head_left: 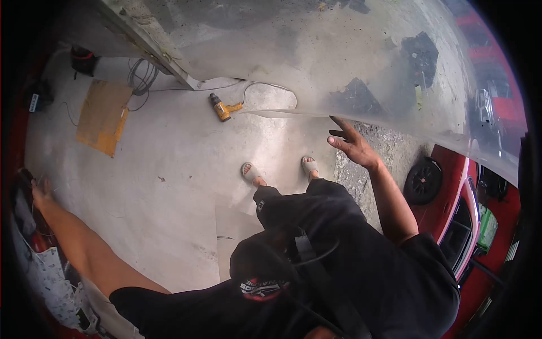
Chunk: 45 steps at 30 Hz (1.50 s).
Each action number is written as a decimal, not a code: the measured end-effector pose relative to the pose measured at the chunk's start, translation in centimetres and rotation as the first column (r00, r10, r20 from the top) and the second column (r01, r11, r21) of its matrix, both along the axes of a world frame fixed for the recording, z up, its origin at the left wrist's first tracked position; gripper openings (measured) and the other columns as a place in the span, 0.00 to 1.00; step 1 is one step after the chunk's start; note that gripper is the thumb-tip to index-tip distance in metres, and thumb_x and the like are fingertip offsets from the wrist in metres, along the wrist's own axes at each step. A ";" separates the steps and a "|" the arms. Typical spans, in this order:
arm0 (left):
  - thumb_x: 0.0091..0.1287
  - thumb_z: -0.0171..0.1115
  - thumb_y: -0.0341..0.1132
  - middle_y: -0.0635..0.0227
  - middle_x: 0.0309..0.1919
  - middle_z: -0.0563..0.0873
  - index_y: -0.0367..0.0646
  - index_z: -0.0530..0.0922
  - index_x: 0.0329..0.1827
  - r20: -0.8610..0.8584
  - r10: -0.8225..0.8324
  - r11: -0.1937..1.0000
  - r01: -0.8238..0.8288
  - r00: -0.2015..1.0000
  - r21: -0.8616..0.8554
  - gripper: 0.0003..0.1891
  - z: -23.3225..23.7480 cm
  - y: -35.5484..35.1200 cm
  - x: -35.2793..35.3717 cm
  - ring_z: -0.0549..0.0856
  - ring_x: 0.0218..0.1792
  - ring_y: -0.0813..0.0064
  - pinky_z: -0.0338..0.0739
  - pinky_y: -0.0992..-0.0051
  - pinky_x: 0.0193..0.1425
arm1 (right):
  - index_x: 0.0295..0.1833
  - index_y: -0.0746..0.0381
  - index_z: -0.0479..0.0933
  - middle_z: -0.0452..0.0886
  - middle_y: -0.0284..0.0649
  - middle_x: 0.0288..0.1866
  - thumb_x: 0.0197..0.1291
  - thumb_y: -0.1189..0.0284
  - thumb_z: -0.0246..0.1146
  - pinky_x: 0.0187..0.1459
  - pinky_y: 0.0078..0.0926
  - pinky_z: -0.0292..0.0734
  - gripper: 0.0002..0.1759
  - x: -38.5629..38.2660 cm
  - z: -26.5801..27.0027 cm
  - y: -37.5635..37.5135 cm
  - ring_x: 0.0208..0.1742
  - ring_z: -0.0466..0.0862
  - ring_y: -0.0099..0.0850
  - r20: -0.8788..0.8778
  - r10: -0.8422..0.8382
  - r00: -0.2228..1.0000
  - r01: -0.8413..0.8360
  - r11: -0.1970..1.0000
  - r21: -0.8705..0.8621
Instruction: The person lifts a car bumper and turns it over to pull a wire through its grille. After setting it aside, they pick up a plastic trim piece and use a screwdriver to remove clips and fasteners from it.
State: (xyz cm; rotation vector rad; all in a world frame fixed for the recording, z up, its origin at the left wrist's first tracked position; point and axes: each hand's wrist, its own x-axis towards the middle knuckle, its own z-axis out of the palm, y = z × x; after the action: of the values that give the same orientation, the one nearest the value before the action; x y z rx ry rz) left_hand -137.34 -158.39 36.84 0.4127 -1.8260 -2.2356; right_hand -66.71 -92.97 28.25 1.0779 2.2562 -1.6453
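A large clear plastic film (339, 62) hangs across the top and right of the view, its lower edge curving past my right hand (351, 146). That hand is raised with the fingers spread, the index fingertip touching the film's edge. My left hand (38, 191) is stretched far out to the left edge, fingers curled near a dark thing and some white cloth (48, 282); what it holds is not clear. My feet in pale sandals (279, 169) stand on the concrete floor (169, 186).
A yellow power tool (221, 107) with a cable lies on the floor ahead. A cardboard piece (104, 116) and coiled cables (141, 76) lie at upper left. A red car (471, 220) and a black wheel (423, 181) are at the right.
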 end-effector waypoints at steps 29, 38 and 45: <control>0.65 0.66 0.42 0.50 0.58 0.84 0.40 0.74 0.68 0.733 -0.677 -0.576 0.668 -0.066 -0.471 0.29 -28.4 43.1 60.3 0.87 0.53 0.58 0.80 0.64 0.57 | 0.80 0.66 0.45 0.56 0.62 0.78 0.52 0.40 0.71 0.71 0.47 0.67 0.65 4.0 5.7 9.5 0.73 0.70 0.51 -0.482 -0.217 0.849 0.373 0.892 0.256; 0.68 0.60 0.41 0.58 0.72 0.70 0.51 0.66 0.74 0.267 -0.894 -0.247 -0.101 -0.361 -0.964 0.30 -12.6 75.7 76.4 0.66 0.74 0.55 0.57 0.53 0.78 | 0.66 0.63 0.75 0.78 0.50 0.64 0.62 0.53 0.68 0.64 0.43 0.72 0.33 24.7 2.5 7.0 0.65 0.78 0.45 -0.638 -0.015 0.770 0.191 0.960 0.207; 0.72 0.49 0.37 0.52 0.76 0.65 0.43 0.71 0.72 0.699 -0.494 -0.859 -0.413 0.517 -0.302 0.25 -15.3 84.1 67.5 0.59 0.77 0.44 0.36 0.35 0.77 | 0.68 0.66 0.72 0.79 0.48 0.65 0.67 0.62 0.65 0.65 0.36 0.72 0.29 46.3 -7.3 4.6 0.64 0.78 0.38 -0.201 -0.835 0.512 0.844 0.533 -0.064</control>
State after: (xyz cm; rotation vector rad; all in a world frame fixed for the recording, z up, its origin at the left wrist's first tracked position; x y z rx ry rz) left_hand -69.87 -74.28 21.52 -1.7544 -2.3083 1.3448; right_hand -20.45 -88.38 20.92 2.4066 1.9387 -2.0732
